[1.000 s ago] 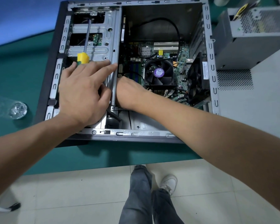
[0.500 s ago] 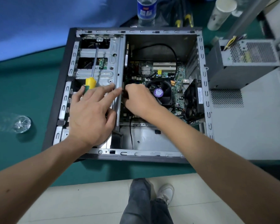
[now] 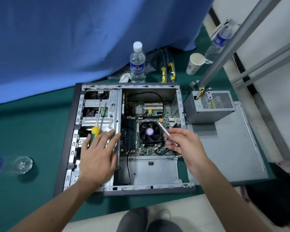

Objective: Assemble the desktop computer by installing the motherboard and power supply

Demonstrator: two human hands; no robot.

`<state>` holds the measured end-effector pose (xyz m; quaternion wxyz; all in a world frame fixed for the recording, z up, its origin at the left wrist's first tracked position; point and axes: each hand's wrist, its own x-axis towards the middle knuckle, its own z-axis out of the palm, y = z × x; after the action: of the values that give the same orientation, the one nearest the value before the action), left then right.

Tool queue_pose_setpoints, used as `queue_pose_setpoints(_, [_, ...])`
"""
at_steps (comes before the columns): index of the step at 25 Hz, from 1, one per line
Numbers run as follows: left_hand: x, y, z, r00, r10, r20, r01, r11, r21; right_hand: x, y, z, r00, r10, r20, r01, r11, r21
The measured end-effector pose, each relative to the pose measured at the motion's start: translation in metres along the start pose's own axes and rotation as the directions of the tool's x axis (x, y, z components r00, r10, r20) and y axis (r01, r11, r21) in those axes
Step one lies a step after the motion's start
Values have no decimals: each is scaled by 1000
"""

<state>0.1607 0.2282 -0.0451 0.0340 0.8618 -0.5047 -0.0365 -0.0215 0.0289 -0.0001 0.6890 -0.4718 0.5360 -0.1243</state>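
Nearest me, the left hand [image 3: 97, 156] lies flat with straight, slightly spread fingers on the metal drive cage [image 3: 105, 113] of the open case [image 3: 74, 131], its fingertips just beside a yellow-handled screwdriver [image 3: 95, 131] resting on that cage with its shaft pointing away. The right hand [image 3: 184, 144] hovers over the case's main bay, fingers pinched on a thin silvery tool [image 3: 166, 133] whose long axis slants up and left, tip over the cooler fan [image 3: 149, 132]. The motherboard [image 3: 151, 113] already sits in the bay beneath that hand. Farther right, outside the case on the loose side panel [image 3: 233, 148], stands the power supply [image 3: 209, 106], well apart from both hands. It lies beyond and to the right of the right hand, the nearer one, so I'd guess that hand reaches for it.
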Motion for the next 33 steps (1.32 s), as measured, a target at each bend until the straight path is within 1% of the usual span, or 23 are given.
queue_pose_setpoints(3, [-1, 2, -3, 999, -8, 35, 8, 1000, -7, -5, -8, -24, 1000, -11, -25, 14, 989, 150])
queue_pose_setpoints(5, [-2, 3, -2, 999, -12, 51, 13, 1000, -7, -4, -5, -47, 993, -21, -115, 38, 988, 153])
queue_pose_setpoints(6, [-1, 3, -2, 998, -17, 53, 17, 1000, -9, -2, -1, -60, 984, -11, -175, 28, 995, 99])
queue_pose_setpoints(8, [-1, 3, -1, 998, -27, 56, 27, 1000, -4, 8, 19, -78, 967, 54, -250, -78, 993, -88])
queue_pose_setpoints(9, [-1, 3, 0, 998, -29, 61, 29, 1000, 2, 12, 32, -82, 964, 111, -243, -157, 971, -178])
queue_pose_setpoints(11, [0, 3, 0, 997, -30, 76, 29, 999, 17, 22, 59, -80, 958, 228, -175, -273, 912, -306])
queue_pose_setpoints(13, [-1, 3, 0, 995, -33, 99, 29, 999, 37, 31, 82, -71, 953, 270, -136, -302, 865, -401])
queue_pose_setpoints(14, [0, 3, -1, 994, -38, 102, 34, 999, 41, 37, 88, -66, 953, 266, -144, -303, 853, -425])
queue_pose_setpoints(15, [0, 3, -1, 994, -39, 100, 35, 999, 42, 42, 92, -62, 946, 271, -177, -321, 852, -414])
queue_pose_setpoints(17, [1, 4, 0, 995, -32, 91, 28, 999, 43, 53, 97, -58, 930, 278, -241, -350, 871, -344])
queue_pose_setpoints(18, [1, 4, 0, 996, -33, 85, 29, 999, 43, 55, 98, -56, 926, 270, -266, -352, 872, -340])
queue_pose_setpoints(19, [1, 4, 0, 996, -34, 77, 31, 999, 45, 55, 99, -56, 929, 250, -271, -342, 862, -374])
queue_pose_setpoints(22, [1, 6, -1, 998, -36, 59, 33, 998, 47, 51, 93, -65, 964, 116, -239, -237, 782, -576])
queue_pose_setpoints(23, [0, 6, 0, 998, -35, 56, 32, 998, 48, 49, 87, -68, 972, 85, -219, -201, 784, -587])
queue_pose_setpoints(25, [0, 5, 1, 998, -37, 51, 35, 998, 43, 48, 73, -74, 976, 80, -205, -173, 852, -494])
queue_pose_setpoints(27, [1, 4, 1, 998, -39, 52, 37, 999, 39, 47, 54, -75, 973, 61, -221, -143, 915, -377])
queue_pose_setpoints(29, [-1, 3, 2, 998, -38, 56, 36, 999, 37, 46, 31, -66, 979, -8, -202, -50, 958, -282])
queue_pose_setpoints(30, [-1, 2, 1, 997, -38, 60, 36, 999, 33, 45, 20, -58, 980, -70, -187, 17, 962, -274])
queue_pose_setpoints(31, [-1, 1, 0, 997, -36, 63, 35, 999, 30, 45, 10, -49, 977, -137, -164, 81, 949, -306])
queue_pose_setpoints(33, [0, 1, -1, 997, -34, 67, 32, 999, 28, 49, 1, -28, 970, -223, -94, 159, 881, -445])
